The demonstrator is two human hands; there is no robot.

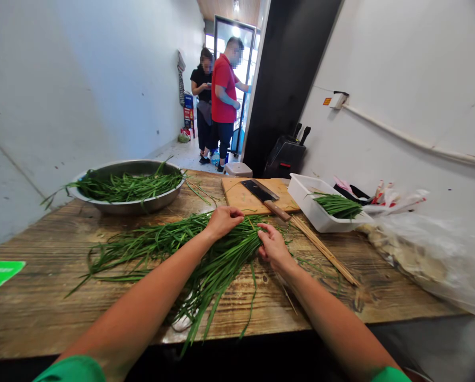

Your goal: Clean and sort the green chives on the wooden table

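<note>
A loose heap of garlic chives (217, 254) — long, flat, glossy green blades — sprawls over the rough-grained wooden table (42, 281), its tips fanning towards seven and nine o'clock. The left hand (222, 222) lies across the heap's far side, thumb and forefinger brought together in a pinch; I cannot tell whether a thin blade is between them. The right hand (275, 248) grasps the gathered stem ends between curled fingers and thumb, at the heap's two o'clock edge. From the heap, a round, smooth metal basin (150, 207) with more chives stands at ten o'clock. At one o'clock, a pale cutting board (235, 197) carries a dark-bladed cleaver (263, 193) with a wooden handle. A white plastic tub (307, 204) at two o'clock holds a neat chive bundle (338, 206). Slim, straight wooden skewers (325, 250) lie at three o'clock, with a crinkled, clear plastic bag (432, 265) farther out.
</note>
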